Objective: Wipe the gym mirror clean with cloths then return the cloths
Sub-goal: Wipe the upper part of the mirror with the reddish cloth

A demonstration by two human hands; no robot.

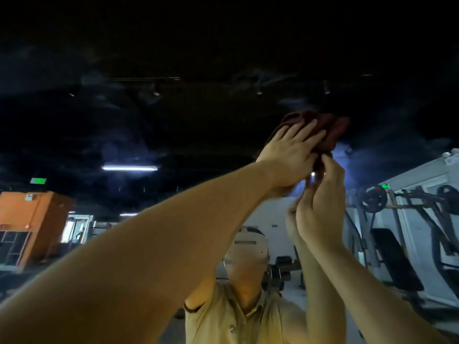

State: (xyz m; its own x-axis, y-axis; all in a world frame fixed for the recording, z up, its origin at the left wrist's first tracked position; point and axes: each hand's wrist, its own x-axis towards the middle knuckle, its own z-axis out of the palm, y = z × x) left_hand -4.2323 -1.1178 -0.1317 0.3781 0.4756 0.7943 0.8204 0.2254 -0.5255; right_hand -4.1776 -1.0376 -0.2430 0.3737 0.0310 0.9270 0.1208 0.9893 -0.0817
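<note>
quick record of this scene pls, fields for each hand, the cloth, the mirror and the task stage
left hand: raised, fingers straight, pressing the cloth flat to the glass
right hand: raised just below, fingers pinching the cloth's hanging lower end
cloth: dark red, bunched, high on the mirror
mirror: reflects the person, weight machines and a dark ceiling
task stage: wiping; cloth not yet returned

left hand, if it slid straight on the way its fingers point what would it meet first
The left hand lies flat, fingers aimed up and right, so it would first meet the bunched dark red cloth just past its fingertips. Beyond that there is seemingly only bare mirror, though depth is unclear.
</note>
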